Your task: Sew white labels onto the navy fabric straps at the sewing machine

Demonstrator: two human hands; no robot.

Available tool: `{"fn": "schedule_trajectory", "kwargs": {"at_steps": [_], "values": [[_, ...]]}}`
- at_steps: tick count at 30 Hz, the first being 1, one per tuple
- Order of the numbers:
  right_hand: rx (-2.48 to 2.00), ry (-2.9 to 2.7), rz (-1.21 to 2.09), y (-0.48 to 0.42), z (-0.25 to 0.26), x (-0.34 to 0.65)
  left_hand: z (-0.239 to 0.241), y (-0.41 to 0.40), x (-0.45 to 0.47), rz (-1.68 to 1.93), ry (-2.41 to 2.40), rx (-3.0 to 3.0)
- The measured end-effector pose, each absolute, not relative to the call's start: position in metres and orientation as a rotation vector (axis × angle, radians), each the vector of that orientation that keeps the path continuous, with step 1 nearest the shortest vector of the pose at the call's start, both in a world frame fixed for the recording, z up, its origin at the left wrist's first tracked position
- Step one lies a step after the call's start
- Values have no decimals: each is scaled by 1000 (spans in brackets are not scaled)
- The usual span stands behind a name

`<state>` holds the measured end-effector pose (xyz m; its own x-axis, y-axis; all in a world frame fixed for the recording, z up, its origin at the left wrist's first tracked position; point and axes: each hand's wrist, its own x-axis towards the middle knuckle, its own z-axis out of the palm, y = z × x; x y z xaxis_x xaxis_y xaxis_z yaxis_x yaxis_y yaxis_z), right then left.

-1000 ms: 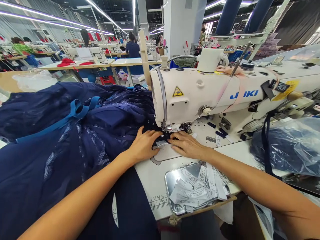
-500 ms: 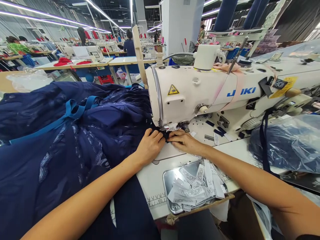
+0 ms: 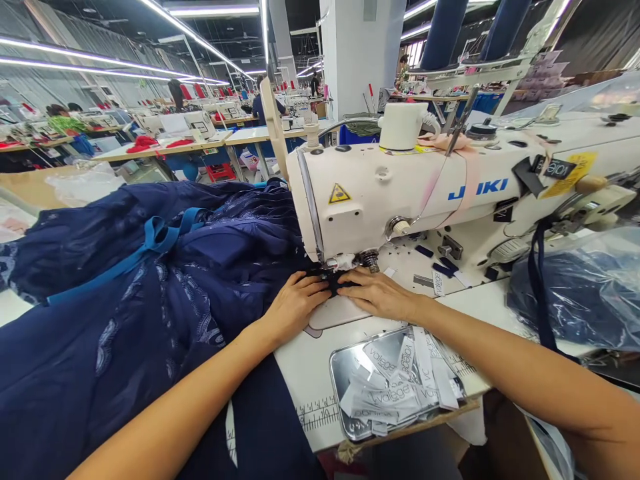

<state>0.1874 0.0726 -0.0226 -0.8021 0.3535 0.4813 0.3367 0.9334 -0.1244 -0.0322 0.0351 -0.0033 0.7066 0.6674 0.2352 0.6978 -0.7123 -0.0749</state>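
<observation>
A large navy garment [image 3: 150, 287] with lace trim and a teal ribbon [image 3: 150, 243] is heaped on the sewing table to the left. Its edge runs under the presser foot [image 3: 336, 265] of a cream Juki sewing machine [image 3: 430, 193]. My left hand [image 3: 295, 303] lies on the fabric just left of the needle, fingers stretched flat and pressing down. My right hand [image 3: 380, 293] lies flat just right of the needle, fingertips on the dark fabric edge. The two hands nearly touch below the foot.
A metal tray [image 3: 345, 363] of several white woven labels sits at the table's front edge. A clear plastic bag of navy cloth [image 3: 585, 293] lies at the right. Other sewing stations and people fill the hall behind.
Both hands have slid a little closer together and toward the presser foot. The view has shifted slightly.
</observation>
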Motion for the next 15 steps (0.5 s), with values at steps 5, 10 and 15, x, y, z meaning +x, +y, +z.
{"fn": "schedule_trajectory", "kwargs": {"at_steps": [5, 10, 15], "values": [[-483, -2550, 10, 74, -27, 186, -2, 39, -36, -278, -1089, -2794], [-484, -2537, -7, 73, -28, 185, -1, 41, -38, -282, -1084, -2814], [-507, -2542, -27, 71, -24, 184, 0, 42, -39, -251, -1092, -2837]]}}
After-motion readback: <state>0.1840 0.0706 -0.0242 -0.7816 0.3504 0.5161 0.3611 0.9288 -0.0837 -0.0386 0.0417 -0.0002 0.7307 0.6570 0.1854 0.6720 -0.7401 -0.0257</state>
